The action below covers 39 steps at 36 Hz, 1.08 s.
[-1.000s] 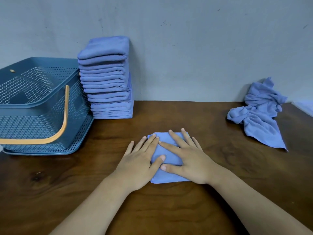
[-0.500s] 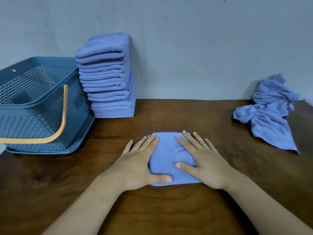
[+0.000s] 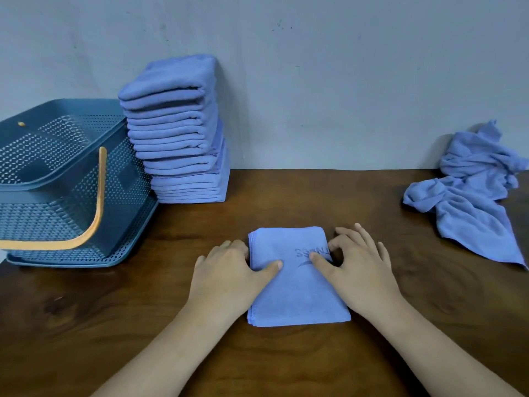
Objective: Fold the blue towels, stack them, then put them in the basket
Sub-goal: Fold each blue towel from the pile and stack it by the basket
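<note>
A folded blue towel [image 3: 294, 293] lies flat on the wooden table [image 3: 143, 310] in front of me. My left hand [image 3: 229, 270] holds its left edge, thumb on top and fingers curled down along the side. On the opposite edge, my right hand [image 3: 357, 265] grips the same way. A tall stack of folded blue towels [image 3: 177, 133] stands at the back left against the wall. Right beside that stack, at the far left, sits the blue mesh basket [image 3: 57, 184] with an orange handle.
Crumpled unfolded blue towels [image 3: 472, 190] lie in a heap at the back right, near the table's right edge. A grey wall [image 3: 315, 81] closes off the back of the table.
Both hands slid outward from flat on top of the folded towel to its left and right edges, and their fingers curled round those edges.
</note>
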{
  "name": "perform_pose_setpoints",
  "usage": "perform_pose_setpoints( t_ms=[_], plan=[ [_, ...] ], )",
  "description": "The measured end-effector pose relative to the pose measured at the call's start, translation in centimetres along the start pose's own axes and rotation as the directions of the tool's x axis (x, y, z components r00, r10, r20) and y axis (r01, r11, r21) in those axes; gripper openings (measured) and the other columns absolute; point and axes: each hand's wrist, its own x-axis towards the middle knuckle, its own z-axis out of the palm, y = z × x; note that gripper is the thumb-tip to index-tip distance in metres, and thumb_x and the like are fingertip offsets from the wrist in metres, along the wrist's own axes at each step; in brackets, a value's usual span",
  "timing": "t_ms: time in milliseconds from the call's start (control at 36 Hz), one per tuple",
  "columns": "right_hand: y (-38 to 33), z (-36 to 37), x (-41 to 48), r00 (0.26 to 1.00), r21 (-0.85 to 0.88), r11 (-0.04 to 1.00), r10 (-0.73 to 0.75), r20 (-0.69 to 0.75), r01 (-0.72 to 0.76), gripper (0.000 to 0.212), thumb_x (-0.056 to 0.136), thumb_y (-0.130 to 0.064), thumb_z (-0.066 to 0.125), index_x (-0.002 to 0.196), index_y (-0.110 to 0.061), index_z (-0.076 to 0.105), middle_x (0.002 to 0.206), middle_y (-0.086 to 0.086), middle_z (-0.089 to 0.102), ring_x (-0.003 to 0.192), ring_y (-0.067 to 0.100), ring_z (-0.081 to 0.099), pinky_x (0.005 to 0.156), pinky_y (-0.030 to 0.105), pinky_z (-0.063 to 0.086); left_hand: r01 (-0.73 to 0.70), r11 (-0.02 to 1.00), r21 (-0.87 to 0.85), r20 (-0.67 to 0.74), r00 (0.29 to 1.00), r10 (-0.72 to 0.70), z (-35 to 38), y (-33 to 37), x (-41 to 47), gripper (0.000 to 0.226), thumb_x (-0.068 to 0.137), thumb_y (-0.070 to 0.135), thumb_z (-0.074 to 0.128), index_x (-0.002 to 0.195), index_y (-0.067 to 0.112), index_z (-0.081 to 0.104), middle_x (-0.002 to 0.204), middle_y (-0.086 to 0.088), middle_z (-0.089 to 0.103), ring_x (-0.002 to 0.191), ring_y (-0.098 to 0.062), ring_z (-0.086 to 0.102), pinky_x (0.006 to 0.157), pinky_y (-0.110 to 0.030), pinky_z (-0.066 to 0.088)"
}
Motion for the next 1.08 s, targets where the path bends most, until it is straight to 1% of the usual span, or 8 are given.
perform_pose_setpoints(
  t_ms=[222, 361, 444, 556, 722, 806, 917, 1083],
  plan=[
    [-0.3, 0.3, 0.0, 1.0, 0.1, 0.995, -0.005, -0.018, 0.006, 0.027, 0.095, -0.064, 0.059, 0.087, -0.039, 0.057, 0.156, -0.022, 0.044, 0.158, 0.007, 0.013, 0.13, 0.053, 0.006, 0.013, 0.998, -0.063, 0.011, 1.0, -0.012, 0.6, 0.2, 0.3, 0.051, 0.085, 0.08, 0.055, 0.076, 0.03, 0.052, 0.084, 0.013, 0.055, 0.086, -0.008, 0.051, 0.086, -0.039, 0.041],
    [-0.3, 0.5, -0.3, 0.993, 0.141, 0.987, -0.057, -0.102, 0.071, 0.021, 0.095, -0.057, 0.06, 0.09, -0.037, 0.055, 0.125, -0.027, 0.06, 0.146, 0.005, 0.034, 0.127, 0.043, 0.015, -0.032, 0.986, -0.163, -0.04, 0.999, 0.026, 1.1, 0.4, -0.3, 0.037, 0.09, 0.069, 0.06, 0.078, 0.035, 0.05, 0.084, 0.015, 0.057, 0.089, -0.006, 0.053, 0.088, -0.036, 0.039],
    [-0.5, 0.3, -0.8, 0.982, 0.183, 0.975, -0.093, -0.167, 0.124, 0.019, 0.096, -0.05, 0.061, 0.089, -0.035, 0.052, 0.089, -0.019, 0.061, 0.103, 0.001, 0.054, 0.11, 0.031, 0.032, -0.037, 0.938, -0.343, -0.039, 0.999, 0.025, 1.2, 0.5, -0.7, 0.031, 0.091, 0.061, 0.066, 0.08, 0.034, 0.056, 0.077, 0.015, 0.064, 0.08, -0.006, 0.06, 0.081, -0.038, 0.047],
    [-1.3, -0.5, -1.6, 0.991, 0.443, 0.89, -0.062, -0.119, 0.109, 0.02, 0.101, -0.041, 0.063, 0.095, -0.03, 0.047, 0.072, -0.006, 0.059, 0.059, 0.008, 0.056, 0.058, 0.033, 0.047, 0.018, 0.731, -0.682, 0.037, 0.999, 0.01, 0.6, 0.9, -1.4, 0.024, 0.094, 0.045, 0.075, 0.094, 0.023, 0.065, 0.085, 0.008, 0.074, 0.08, -0.015, 0.072, 0.075, -0.051, 0.06],
    [-2.1, -2.0, -2.5, 0.998, 0.846, 0.531, 0.013, -0.055, 0.04, 0.037, 0.102, -0.027, 0.069, 0.128, -0.039, 0.047, 0.111, -0.007, 0.079, 0.095, 0.019, 0.079, 0.082, 0.053, 0.064, -0.03, 0.354, -0.935, -0.022, 0.999, 0.027, 0.4, 1.6, -2.0, 0.054, 0.098, 0.018, 0.075, 0.142, 0.031, 0.048, 0.114, 0.0, 0.079, 0.105, -0.019, 0.077, 0.089, -0.046, 0.062],
    [-2.2, -2.1, -2.6, 0.994, 0.841, 0.531, -0.045, -0.095, 0.105, 0.04, 0.104, -0.022, 0.066, 0.135, -0.044, 0.052, 0.114, -0.008, 0.076, 0.099, 0.016, 0.077, 0.081, 0.048, 0.062, -0.129, 0.384, -0.914, -0.115, 0.992, 0.06, 0.6, 1.4, -2.0, 0.073, 0.101, 0.025, 0.071, 0.156, 0.054, 0.032, 0.121, 0.009, 0.076, 0.116, -0.013, 0.072, 0.096, -0.037, 0.057],
    [-1.4, -1.3, -2.1, 0.985, 0.724, 0.669, -0.092, -0.147, 0.17, 0.027, 0.107, -0.023, 0.06, 0.127, -0.039, 0.068, 0.112, -0.014, 0.072, 0.104, 0.009, 0.069, 0.089, 0.039, 0.056, -0.212, 0.519, -0.828, -0.178, 0.977, 0.115, 1.2, 1.0, -1.7, 0.04, 0.108, 0.022, 0.06, 0.139, 0.047, 0.06, 0.137, 0.02, 0.065, 0.129, -0.001, 0.06, 0.11, -0.035, 0.05],
    [-1.3, -1.7, -2.2, 0.984, 0.825, 0.556, -0.177, -0.004, 0.103, 0.054, 0.103, -0.022, 0.066, 0.15, -0.045, 0.051, 0.146, -0.019, 0.06, 0.134, 0.004, 0.059, 0.11, 0.035, 0.053, -0.169, 0.544, -0.822, -0.126, 0.985, 0.116, 1.3, 0.7, -1.2, 0.047, 0.109, 0.023, 0.059, 0.15, 0.044, 0.053, 0.147, 0.031, 0.055, 0.139, 0.007, 0.05, 0.117, -0.031, 0.043]
  ],
)
